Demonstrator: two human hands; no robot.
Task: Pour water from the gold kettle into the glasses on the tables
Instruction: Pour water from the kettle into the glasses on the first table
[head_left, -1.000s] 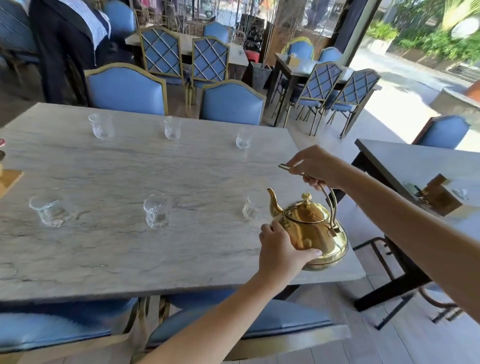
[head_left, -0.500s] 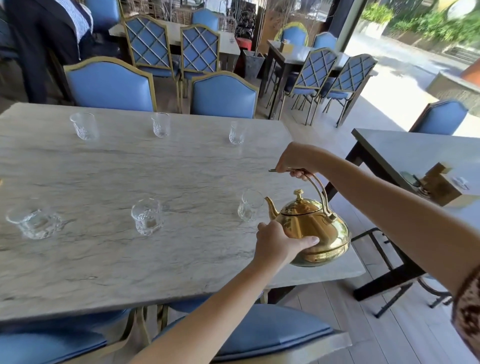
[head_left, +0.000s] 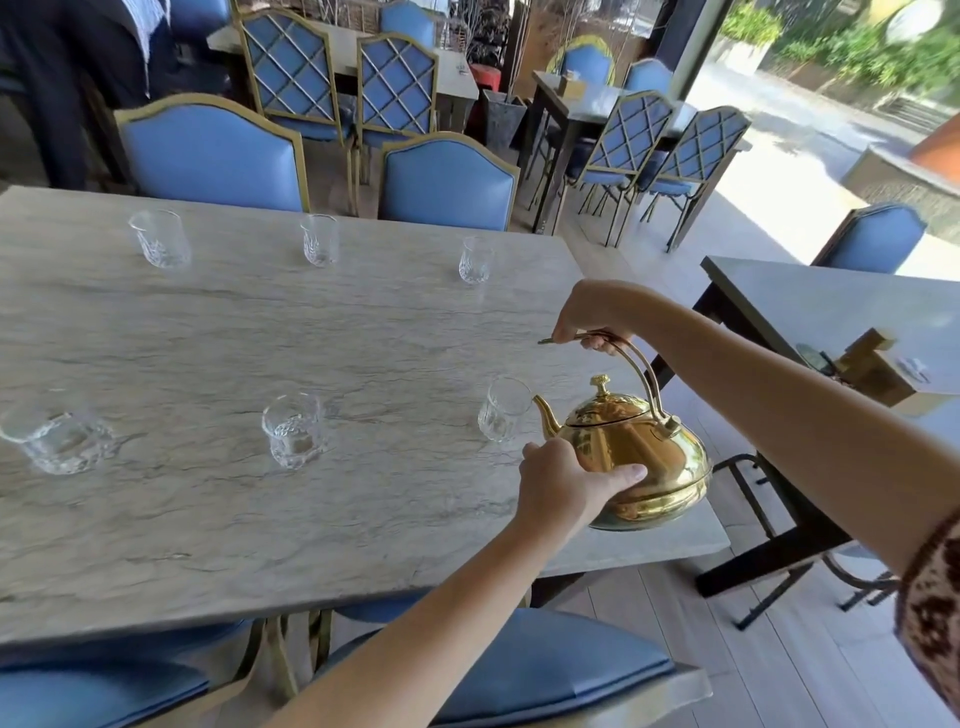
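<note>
The gold kettle (head_left: 639, 457) hangs just above the near right corner of the marble table (head_left: 218, 338). My right hand (head_left: 592, 317) grips its arched handle from above, and my left hand (head_left: 566, 480) presses against its side. The spout tip sits at the rim of the near right glass (head_left: 501, 410). Two more glasses stand along the near row, one in the middle (head_left: 293, 431) and one at the left (head_left: 57, 439). Three glasses line the far side, left (head_left: 158, 239), middle (head_left: 319, 240) and right (head_left: 475, 260).
Blue padded chairs stand behind the table (head_left: 213, 153) (head_left: 447, 182) and under its near edge (head_left: 519, 670). A second table (head_left: 831, 306) at the right carries a wooden holder (head_left: 867, 364). A person in dark clothes (head_left: 67, 78) stands far left. More tables and chairs fill the background.
The kettle has dropped slightly and its spout has come up to the near right glass. Both hands keep their hold.
</note>
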